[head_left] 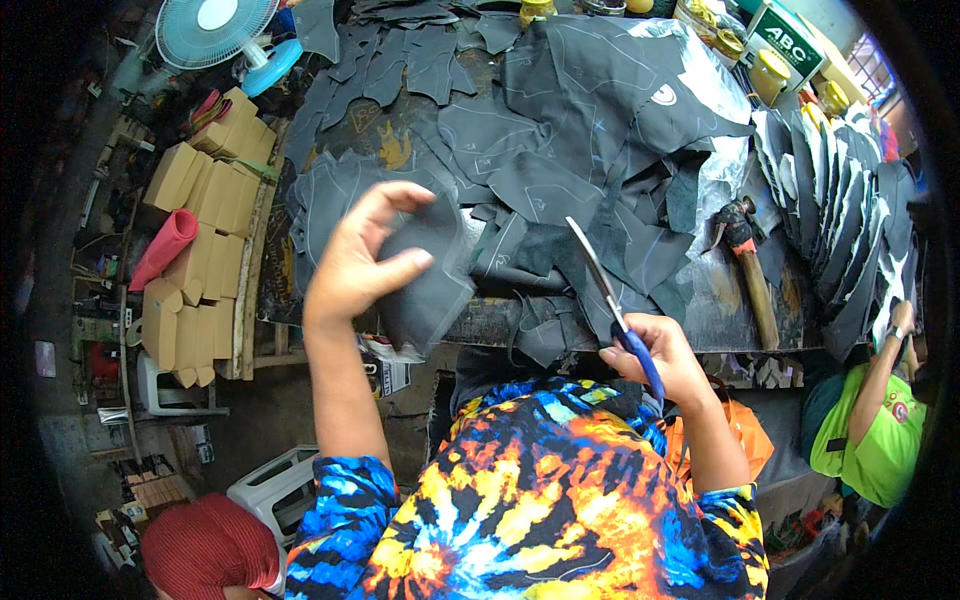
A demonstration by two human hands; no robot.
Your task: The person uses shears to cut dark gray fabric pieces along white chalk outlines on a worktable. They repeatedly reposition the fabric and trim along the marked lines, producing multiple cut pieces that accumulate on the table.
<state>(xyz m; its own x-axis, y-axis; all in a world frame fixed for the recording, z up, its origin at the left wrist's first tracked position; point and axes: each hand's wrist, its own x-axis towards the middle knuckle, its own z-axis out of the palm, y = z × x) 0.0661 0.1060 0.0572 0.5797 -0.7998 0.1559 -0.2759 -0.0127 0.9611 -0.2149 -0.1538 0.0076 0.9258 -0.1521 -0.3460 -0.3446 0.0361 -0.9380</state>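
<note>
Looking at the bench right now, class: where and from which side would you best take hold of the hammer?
Grip the hammer by its brown wooden handle, near the lower end, coming from the bench's front edge. The handle points toward that edge and lies bare, while the head sits farther back against the black cut pieces.

One scissors [612,300]; one hammer [748,262]; one fan [222,35]; two stools [272,485]; dark leather pieces [560,130] too many to count.

Head view, down over worktable [720,300]

scissor handles [640,352] hidden in right grip [665,355]
</note>
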